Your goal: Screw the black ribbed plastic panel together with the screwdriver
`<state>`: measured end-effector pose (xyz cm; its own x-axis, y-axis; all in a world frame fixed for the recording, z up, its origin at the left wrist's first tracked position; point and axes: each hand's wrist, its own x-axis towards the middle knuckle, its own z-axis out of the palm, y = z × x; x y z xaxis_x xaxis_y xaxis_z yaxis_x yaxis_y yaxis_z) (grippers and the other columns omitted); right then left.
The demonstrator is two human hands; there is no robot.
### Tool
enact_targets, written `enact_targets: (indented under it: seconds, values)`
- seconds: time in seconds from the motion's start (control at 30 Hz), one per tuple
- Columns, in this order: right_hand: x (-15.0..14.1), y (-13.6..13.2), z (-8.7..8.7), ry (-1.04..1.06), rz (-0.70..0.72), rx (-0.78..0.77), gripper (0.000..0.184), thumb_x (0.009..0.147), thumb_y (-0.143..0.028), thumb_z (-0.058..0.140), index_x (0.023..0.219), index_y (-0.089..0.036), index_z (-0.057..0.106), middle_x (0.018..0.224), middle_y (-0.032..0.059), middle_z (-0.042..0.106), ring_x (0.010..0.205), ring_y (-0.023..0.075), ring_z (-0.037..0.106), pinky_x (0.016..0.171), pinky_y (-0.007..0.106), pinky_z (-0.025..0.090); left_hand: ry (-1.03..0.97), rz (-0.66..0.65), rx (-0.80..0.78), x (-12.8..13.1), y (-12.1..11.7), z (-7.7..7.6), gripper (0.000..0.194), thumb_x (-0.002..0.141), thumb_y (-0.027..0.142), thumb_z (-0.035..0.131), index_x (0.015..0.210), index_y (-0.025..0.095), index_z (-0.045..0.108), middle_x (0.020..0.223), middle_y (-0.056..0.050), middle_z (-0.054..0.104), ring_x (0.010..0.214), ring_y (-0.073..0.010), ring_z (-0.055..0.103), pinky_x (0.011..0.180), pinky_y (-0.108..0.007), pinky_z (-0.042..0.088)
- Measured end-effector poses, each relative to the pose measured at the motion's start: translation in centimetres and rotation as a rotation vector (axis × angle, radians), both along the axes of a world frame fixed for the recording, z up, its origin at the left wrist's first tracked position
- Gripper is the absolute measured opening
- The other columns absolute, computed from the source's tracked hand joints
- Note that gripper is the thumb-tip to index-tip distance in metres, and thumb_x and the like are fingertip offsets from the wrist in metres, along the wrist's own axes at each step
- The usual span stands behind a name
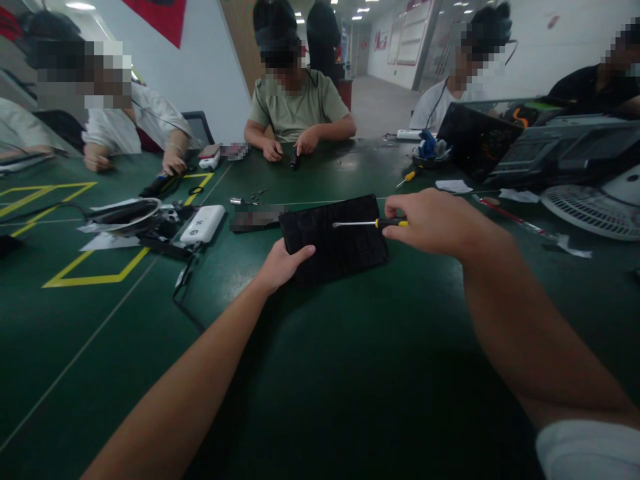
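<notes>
My left hand [287,263] grips the lower left corner of a flat black rectangular panel [335,250], thumb on top. The panel is tilted up off the green table; its fine detail is too dark to make out. In my right hand [427,223] is a screwdriver [357,224] with a black and yellow handle, pinched between the fingers. Its metal shaft points left and lies across the front of the panel; I cannot tell whether the tip touches it. Just behind the panel's left edge lies a dark flat piece [257,219], partly blurred out.
Small metal parts [256,197] lie beyond the panel. A white power bank [203,225] and cables are on the left. A second screwdriver [407,179], a red pen-like stick [510,213], a white fan [600,203] and a computer case [550,150] stand right. Several people sit around the table [320,373].
</notes>
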<state>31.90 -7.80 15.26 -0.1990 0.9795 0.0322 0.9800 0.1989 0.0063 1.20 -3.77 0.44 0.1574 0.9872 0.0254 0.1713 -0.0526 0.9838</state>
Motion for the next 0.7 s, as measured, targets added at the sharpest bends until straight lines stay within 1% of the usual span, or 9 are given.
enact_targets:
  seconds: [0.17,0.4,0.57,0.7]
  values:
    - [-0.03,0.02,0.13,-0.002,0.003,-0.003,0.029,0.098,-0.044,0.065,0.114,-0.026,0.082,0.104,0.0121,0.081,0.094,0.0331,0.072,0.073,0.040,0.043,0.006,0.008,-0.013,0.09,-0.16,0.22,0.062,0.081,0.051,0.094,0.129,0.017,0.076,0.139,-0.017,0.083,0.134,-0.0412,0.076,0.121,-0.065,0.056]
    - [0.03,0.22,0.27,-0.009,0.001,-0.029,0.037,0.100,-0.048,0.062,0.120,-0.026,0.085,0.111,0.0138,0.082,0.101,0.0361,0.074,0.077,0.043,0.047,0.011,0.016,-0.021,0.29,-0.28,0.45,0.053,0.084,0.044,0.091,0.128,0.018,0.076,0.137,-0.015,0.084,0.131,-0.0389,0.077,0.119,-0.062,0.059]
    - [-0.04,0.15,0.33,-0.014,-0.003,-0.038,0.038,0.100,-0.048,0.061,0.119,-0.026,0.086,0.113,0.0140,0.083,0.103,0.0367,0.074,0.078,0.044,0.047,0.003,0.012,-0.020,0.28,-0.22,0.35,0.051,0.084,0.042,0.091,0.127,0.018,0.077,0.136,-0.015,0.084,0.132,-0.0393,0.077,0.119,-0.063,0.058]
    - [-0.03,0.18,0.19,-0.018,0.004,-0.021,0.039,0.101,-0.049,0.060,0.119,-0.026,0.086,0.111,0.0143,0.083,0.102,0.0361,0.074,0.078,0.044,0.047,-0.012,0.008,-0.011,0.16,-0.17,0.17,0.054,0.083,0.044,0.092,0.127,0.017,0.077,0.136,-0.016,0.084,0.132,-0.0404,0.077,0.119,-0.066,0.057]
